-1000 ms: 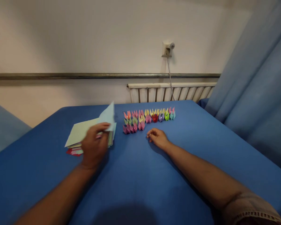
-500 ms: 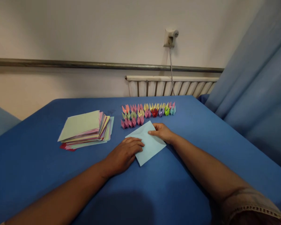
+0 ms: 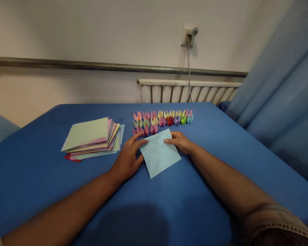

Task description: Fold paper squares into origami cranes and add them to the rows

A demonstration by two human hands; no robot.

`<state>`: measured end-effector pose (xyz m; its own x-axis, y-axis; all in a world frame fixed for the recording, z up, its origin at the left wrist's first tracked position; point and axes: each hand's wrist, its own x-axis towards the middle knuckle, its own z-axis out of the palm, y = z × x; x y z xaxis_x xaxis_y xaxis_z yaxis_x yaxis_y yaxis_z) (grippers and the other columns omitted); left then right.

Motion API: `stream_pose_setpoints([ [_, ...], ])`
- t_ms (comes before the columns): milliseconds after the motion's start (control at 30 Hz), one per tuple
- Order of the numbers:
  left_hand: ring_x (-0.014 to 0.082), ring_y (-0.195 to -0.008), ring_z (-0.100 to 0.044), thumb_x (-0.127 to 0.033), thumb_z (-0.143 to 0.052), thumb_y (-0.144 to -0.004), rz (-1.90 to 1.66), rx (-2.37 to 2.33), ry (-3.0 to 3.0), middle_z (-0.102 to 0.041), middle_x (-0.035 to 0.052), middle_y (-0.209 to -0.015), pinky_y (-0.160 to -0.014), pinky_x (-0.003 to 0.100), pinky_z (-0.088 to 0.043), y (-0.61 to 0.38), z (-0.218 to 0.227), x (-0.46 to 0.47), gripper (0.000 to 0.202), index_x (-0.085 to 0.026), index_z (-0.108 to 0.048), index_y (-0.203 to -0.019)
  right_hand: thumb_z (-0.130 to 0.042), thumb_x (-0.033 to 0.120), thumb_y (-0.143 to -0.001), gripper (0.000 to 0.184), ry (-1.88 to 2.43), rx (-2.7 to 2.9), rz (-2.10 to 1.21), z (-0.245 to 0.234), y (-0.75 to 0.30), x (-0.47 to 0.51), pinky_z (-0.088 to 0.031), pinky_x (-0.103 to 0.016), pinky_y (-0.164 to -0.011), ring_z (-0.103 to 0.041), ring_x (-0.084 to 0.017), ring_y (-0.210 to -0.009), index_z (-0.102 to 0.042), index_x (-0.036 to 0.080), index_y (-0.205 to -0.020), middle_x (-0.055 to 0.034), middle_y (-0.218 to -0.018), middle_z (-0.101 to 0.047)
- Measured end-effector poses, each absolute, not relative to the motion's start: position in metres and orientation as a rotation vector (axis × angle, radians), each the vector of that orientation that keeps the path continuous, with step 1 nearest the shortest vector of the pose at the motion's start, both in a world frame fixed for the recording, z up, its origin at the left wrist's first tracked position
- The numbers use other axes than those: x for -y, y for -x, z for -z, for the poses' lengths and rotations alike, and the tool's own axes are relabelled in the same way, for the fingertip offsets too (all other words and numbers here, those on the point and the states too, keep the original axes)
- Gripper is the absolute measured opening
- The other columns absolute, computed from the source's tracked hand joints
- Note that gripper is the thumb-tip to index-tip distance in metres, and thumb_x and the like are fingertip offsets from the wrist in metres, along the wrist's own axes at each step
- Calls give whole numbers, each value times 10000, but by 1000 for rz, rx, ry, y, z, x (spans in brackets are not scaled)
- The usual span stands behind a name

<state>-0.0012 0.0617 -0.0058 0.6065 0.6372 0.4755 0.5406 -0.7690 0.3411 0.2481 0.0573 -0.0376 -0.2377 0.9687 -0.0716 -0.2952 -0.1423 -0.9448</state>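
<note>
A light blue square of paper [image 3: 160, 155] lies at a slant on the blue table, with faint crease lines across it. At its upper right edge my right hand [image 3: 182, 142] pinches it, thumb on top and the other fingers underneath. My left hand [image 3: 129, 155] is at the paper's left side with fingers spread; a fingertip touches the upper left corner and the thumb rests by the left edge. Just beyond the paper stand rows of small folded paper cranes [image 3: 161, 121] in pink, yellow, red, purple, green and blue.
To the left sits a stack of coloured paper sheets [image 3: 88, 133], pale green on top, with a red sheet [image 3: 72, 158] poking out below. The blue table [image 3: 200, 198] meets a wall with a radiator [image 3: 166, 82], a metal rail and a socket [image 3: 188, 37]. A blue curtain [image 3: 279, 78] hangs right.
My left hand has lifted off the paper's face and moved up and left to its edge, fingers now spread. The paper has turned slightly; my right hand keeps its hold.
</note>
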Motion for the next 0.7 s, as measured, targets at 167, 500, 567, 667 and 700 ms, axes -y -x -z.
stream_pose_setpoints([
  [167,253,-1250,-458,-150,-518,-831,-857,-903,-2653,-456,93,-1376,-1010,481,-420,2,7,-63,192,-200,-608,-992,-810,368,-613,394,1002,1062,-1582,33,-247,-55,-492,-295,-629,-628,-140,-599,-686,138,-908,-40,-782,-710],
  [500,192,-851,-638,-312,-562,-843,-979,-1019,-1989,-682,43,-885,-816,352,-502,-4,-7,-48,156,-175,-589,-912,-677,542,-735,384,1001,1044,-1486,37,-246,-64,-456,-249,-601,-581,-115,-598,-656,167,-817,-7,-710,-656],
  [567,174,-759,-636,-361,-624,-796,-935,-993,-1730,-680,28,-840,-725,309,-509,-7,-5,-46,222,-170,-574,-898,-563,622,-793,461,961,993,-1518,37,-247,-66,-478,-282,-669,-609,-145,-670,-661,173,-828,-32,-751,-673],
  [667,151,-683,-628,-388,-689,-736,-805,-918,-1473,-681,12,-788,-660,277,-498,-10,-3,-47,298,-164,-558,-884,-426,724,-808,602,900,972,-1620,33,-250,-64,-478,-287,-645,-612,-160,-645,-656,169,-770,-50,-709,-673],
  [700,145,-658,-621,-390,-701,-722,-769,-919,-1438,-677,6,-764,-640,268,-490,-11,-3,-48,311,-162,-557,-877,-401,753,-796,643,871,974,-1651,31,-251,-63,-474,-280,-618,-609,-157,-621,-653,163,-751,-53,-695,-672],
])
